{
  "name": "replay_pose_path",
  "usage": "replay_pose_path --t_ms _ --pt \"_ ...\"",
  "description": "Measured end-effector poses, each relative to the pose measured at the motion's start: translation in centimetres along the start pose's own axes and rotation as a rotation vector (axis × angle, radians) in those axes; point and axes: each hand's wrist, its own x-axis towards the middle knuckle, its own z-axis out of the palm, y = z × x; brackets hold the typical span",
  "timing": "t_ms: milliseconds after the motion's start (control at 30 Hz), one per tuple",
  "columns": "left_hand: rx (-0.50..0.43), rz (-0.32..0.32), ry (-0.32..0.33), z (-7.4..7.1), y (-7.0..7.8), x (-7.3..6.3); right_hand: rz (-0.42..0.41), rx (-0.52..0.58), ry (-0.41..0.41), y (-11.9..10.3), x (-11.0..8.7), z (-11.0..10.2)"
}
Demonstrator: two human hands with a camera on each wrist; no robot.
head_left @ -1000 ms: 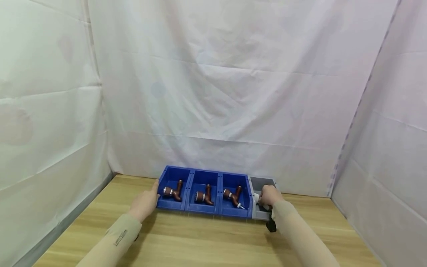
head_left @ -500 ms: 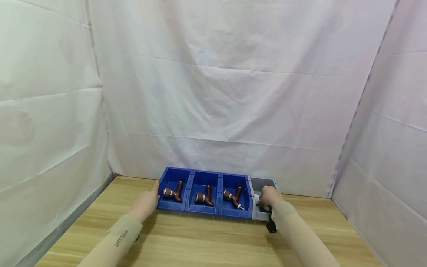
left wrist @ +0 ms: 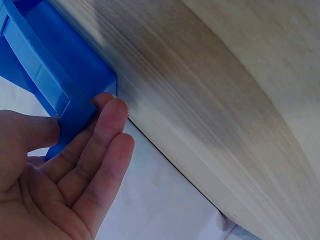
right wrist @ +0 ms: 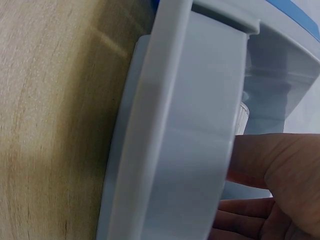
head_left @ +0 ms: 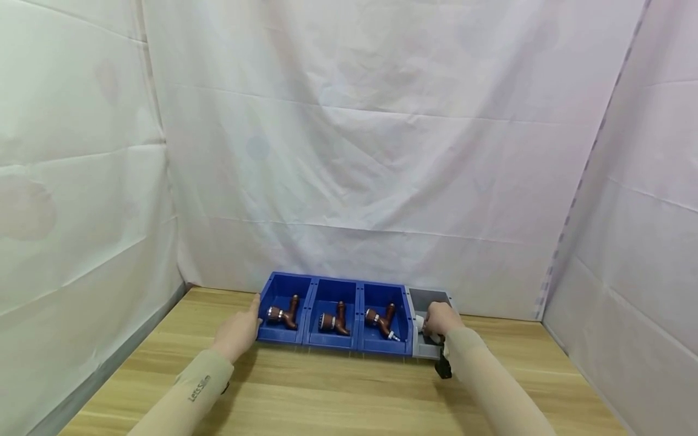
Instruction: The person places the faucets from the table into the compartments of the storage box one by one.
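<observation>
My left hand (head_left: 238, 330) grips the left end of a row of blue bins (head_left: 382, 346). In the left wrist view its thumb and fingers (left wrist: 92, 170) pinch the rim of the end blue bin (left wrist: 75, 107) from both sides. My right hand (head_left: 442, 319) reaches down into the grey bin (head_left: 428, 297) at the row's right end, fingers bent. A white piece (head_left: 419, 323) shows beside these fingers, and its ribbed tip (right wrist: 242, 119) appears past the hand in the right wrist view. The front wall hides my right fingertips, so I cannot tell whether they hold it.
Each blue bin holds one brown, tap-like branched piece with a silver-banded knob: left (head_left: 283, 313), middle (head_left: 334, 321) and right (head_left: 383, 321). The right one has a pale nozzle. The bins stand at the back of a wooden table (head_left: 338, 399), before a white cloth (head_left: 354, 151).
</observation>
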Motion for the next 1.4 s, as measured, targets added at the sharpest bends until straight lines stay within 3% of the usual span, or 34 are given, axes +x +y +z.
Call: replay_pose_path --t_ms 233,900,1067,1400 --pt "-0.007 0.002 0.012 -0.2 0.4 0.0 -0.032 0.005 0.013 -0.1 -0.6 -0.6" --pt "0.003 0.013 0.009 0.0 0.7 0.3 0.004 0.022 -0.005 0.1 -1.3 -1.2" --pt "-0.011 0.013 -0.02 -0.2 0.7 0.3 0.01 0.032 -0.002 0.2 -1.3 -1.2" --pt "-0.028 -0.047 -0.121 -1.0 0.3 0.1 -0.018 0.058 0.051 -1.2 -2.3 -2.2"
